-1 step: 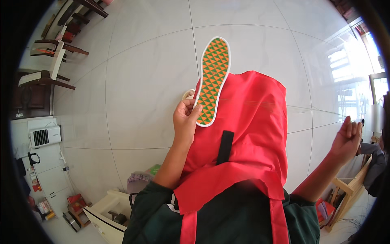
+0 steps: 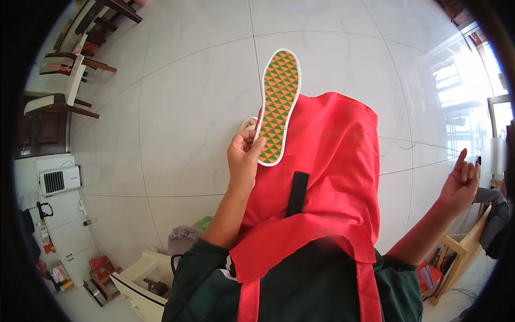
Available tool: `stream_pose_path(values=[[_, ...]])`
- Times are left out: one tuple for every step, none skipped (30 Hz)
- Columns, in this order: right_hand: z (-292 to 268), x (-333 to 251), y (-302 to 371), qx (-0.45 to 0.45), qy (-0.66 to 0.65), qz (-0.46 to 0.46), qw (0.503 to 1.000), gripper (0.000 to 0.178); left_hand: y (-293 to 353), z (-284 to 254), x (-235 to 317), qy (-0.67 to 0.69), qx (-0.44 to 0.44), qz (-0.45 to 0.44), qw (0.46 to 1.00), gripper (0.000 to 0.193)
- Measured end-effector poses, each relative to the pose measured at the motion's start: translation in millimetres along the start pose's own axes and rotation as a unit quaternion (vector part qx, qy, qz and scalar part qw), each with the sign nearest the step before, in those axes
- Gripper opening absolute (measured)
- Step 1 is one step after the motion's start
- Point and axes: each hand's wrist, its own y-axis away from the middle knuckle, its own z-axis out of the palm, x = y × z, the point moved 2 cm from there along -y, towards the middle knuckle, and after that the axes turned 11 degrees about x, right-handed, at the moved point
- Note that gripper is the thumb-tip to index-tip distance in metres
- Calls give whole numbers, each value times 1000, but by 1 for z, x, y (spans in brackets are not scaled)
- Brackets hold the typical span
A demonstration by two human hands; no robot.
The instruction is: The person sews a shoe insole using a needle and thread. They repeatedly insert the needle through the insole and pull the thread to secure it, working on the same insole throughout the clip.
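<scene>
My left hand (image 2: 244, 159) pinches the lower left edge of a white-rimmed insole (image 2: 279, 107) covered in orange and green triangles. It is held upright, patterned face toward me, at the left side of the red apron (image 2: 338, 155) over my lap. From the insole's right edge a thin pale thread (image 2: 343, 133) runs across the apron to the far right. Out there my right hand (image 2: 462, 180) is raised at arm's length, its fingers mostly curled round the thread's end and the index finger pointing up. A small dark piece sits at its fingers; any needle is too small to make out.
Pale floor tiles (image 2: 198, 118) spread ahead. Chairs (image 2: 70, 80) stand at the far left, above a white appliance (image 2: 60, 180). A cream drawer or box (image 2: 142, 279) is by my left elbow, a wooden frame (image 2: 461, 252) by my right.
My right hand has shifted slightly outward to the right, its index finger now straighter. The insole in my left hand has moved a little to the left. The thread still spans between them.
</scene>
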Motion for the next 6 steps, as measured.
stream_pose_path(values=[[-6, -4, -7, 32, 15, -40, 999, 20, -1, -2, -5, 6, -1, -1, 1000, 15], [-6, -8, -8, 42, 44, -93, 994, 21, -3, -3, -7, 11, -3, 1, 1000, 15], [-8, -9, -7, 64, 79, -134, 986, 21, -2, -2, -10, 3, -16, 5, 1000, 15], [-9, -8, -5, 85, 114, -174, 974, 21, 0, 0, -13, -4, -28, 9, 1000, 16], [2, -5, 2, 104, 147, -212, 961, 21, 3, 1, -15, -10, -38, 14, 999, 16], [21, 1, 16, 149, 207, -244, 936, 20, 4, 2, -15, -15, -51, 12, 999, 17]])
